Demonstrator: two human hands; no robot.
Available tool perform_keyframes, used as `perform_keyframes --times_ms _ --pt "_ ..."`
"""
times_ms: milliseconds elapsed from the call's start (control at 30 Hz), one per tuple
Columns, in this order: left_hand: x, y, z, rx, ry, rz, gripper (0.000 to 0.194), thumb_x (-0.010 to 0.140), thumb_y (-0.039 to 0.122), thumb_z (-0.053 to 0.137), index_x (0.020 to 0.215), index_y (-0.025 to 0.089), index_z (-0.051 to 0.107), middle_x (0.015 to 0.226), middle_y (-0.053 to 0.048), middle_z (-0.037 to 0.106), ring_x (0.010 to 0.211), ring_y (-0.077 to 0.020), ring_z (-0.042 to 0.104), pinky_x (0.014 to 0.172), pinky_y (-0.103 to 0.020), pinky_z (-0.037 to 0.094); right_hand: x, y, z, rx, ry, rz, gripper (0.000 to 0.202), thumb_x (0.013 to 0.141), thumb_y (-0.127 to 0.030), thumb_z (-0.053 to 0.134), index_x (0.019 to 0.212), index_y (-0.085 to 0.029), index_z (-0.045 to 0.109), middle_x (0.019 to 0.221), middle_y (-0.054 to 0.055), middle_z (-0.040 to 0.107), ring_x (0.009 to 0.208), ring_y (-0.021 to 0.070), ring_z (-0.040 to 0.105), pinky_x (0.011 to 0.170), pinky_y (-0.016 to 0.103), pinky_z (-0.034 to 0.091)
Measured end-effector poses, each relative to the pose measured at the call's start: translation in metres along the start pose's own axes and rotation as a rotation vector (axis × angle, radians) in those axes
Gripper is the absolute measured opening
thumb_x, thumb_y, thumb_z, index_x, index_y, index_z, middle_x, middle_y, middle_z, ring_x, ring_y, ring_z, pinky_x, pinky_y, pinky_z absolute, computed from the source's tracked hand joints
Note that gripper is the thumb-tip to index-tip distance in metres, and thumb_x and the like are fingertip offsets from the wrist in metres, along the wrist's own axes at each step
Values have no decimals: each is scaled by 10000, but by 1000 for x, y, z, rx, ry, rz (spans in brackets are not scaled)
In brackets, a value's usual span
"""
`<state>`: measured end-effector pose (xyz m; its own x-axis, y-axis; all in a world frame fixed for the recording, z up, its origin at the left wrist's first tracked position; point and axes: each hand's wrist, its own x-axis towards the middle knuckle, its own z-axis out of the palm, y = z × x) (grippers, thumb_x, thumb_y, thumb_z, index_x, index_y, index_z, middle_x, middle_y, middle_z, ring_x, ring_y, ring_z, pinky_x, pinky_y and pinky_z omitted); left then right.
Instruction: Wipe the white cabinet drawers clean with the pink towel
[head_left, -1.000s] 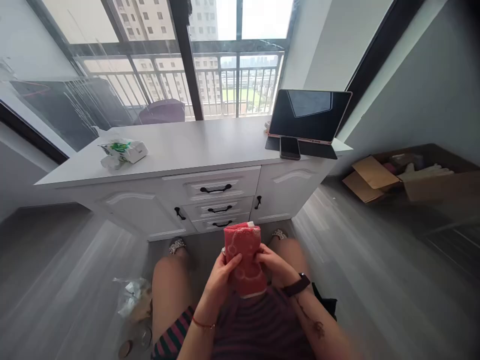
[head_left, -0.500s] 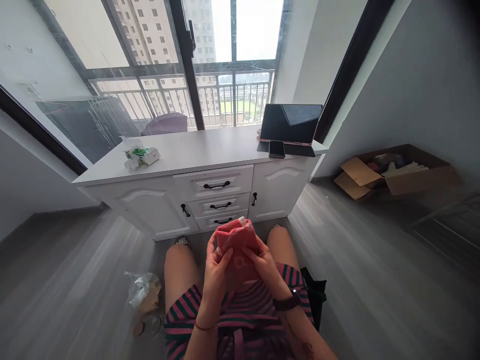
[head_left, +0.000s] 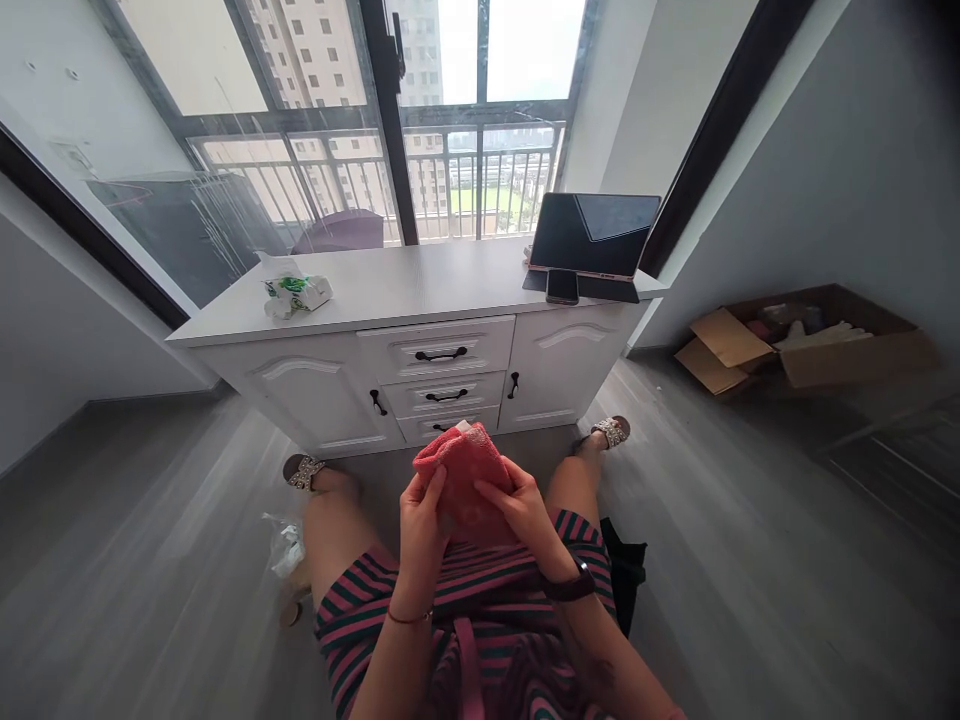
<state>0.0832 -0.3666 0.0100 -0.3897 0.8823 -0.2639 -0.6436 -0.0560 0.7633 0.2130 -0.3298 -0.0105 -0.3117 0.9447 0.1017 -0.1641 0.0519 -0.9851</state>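
Observation:
A red cloth (head_left: 471,485) with a small white tag at its top edge is held up in front of my lap. My left hand (head_left: 422,515) grips its left side, thumb on the near face. On the right side my right hand (head_left: 526,508) pinches it the same way, with a dark band on that wrist. The fingers behind the cloth are hidden.
Ahead stands a white cabinet (head_left: 442,280) bearing a tissue pack (head_left: 298,293), a propped tablet (head_left: 595,235) and a phone (head_left: 562,287). An open cardboard box (head_left: 847,365) lies right. Beside my left leg is a plastic bag (head_left: 286,545); dark fabric (head_left: 626,575) lies at right.
Both hands have shifted slightly left with the cloth, which now hangs more spread out. My knees and feet have moved apart, and both sandals show. The view has tilted slightly.

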Motion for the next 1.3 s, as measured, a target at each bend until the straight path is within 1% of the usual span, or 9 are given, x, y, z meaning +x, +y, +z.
perform_keyframes --times_ms 200,300,400,600,767,933,1000,1100,1300 --pt "-1 5 8 -17 102 -46 248 663 335 776 829 158 724 734 -23 738 590 -131 652 575 -214 485 2 3 8 48 13 90 311 804 -458 645 928 -174 650 863 0 649 779 142 558 717 243 459" --pt "7 4 7 60 99 -50 253 673 351 758 819 149 716 707 -20 729 565 -136 639 558 -226 485 6 9 12 131 -69 203 432 726 -437 736 1051 -169 642 1000 39 687 888 186 611 816 303 483" --pt "25 -3 -4 160 66 -71 306 664 384 763 825 130 712 715 -34 725 570 -142 631 572 -242 488 10 19 18 182 -71 274 464 651 -420 797 1009 -154 667 981 59 710 891 219 637 849 359 490" --pt "59 -19 -24 194 83 -76 401 629 421 801 897 175 632 824 -21 685 694 -143 638 651 -251 490 25 38 23 288 107 328 413 595 -412 828 885 -142 711 899 59 731 837 234 659 838 378 500" --pt "81 -27 -27 137 39 -69 387 743 476 704 1022 229 598 1077 -66 644 963 -184 634 835 -304 481 40 58 0 562 358 545 342 614 -326 821 878 -150 695 800 29 732 696 184 671 712 310 532" --pt "140 -19 -14 299 48 17 276 738 301 745 985 205 670 1167 -98 627 1105 -219 572 960 -333 414 48 76 -33 828 391 662 169 703 -274 739 810 -155 683 747 29 728 704 186 693 751 315 560" --pt "172 -8 1 229 55 -9 174 756 183 723 921 185 672 1098 -95 650 1046 -199 596 956 -326 422 46 81 -42 850 383 656 172 716 -283 731 830 -163 683 763 23 735 704 183 697 769 321 565" --pt "222 11 31 63 167 -108 136 773 51 666 847 156 623 906 -63 654 869 -121 624 902 -254 445 38 83 -49 843 353 638 229 721 -326 730 878 -165 685 785 31 740 727 199 703 769 345 567" --pt "300 30 70 16 237 -320 35 871 145 556 889 133 584 800 -105 616 742 -187 613 684 -314 515 25 78 -53 820 361 658 279 695 -289 761 922 -146 681 799 23 739 696 171 697 740 306 556"
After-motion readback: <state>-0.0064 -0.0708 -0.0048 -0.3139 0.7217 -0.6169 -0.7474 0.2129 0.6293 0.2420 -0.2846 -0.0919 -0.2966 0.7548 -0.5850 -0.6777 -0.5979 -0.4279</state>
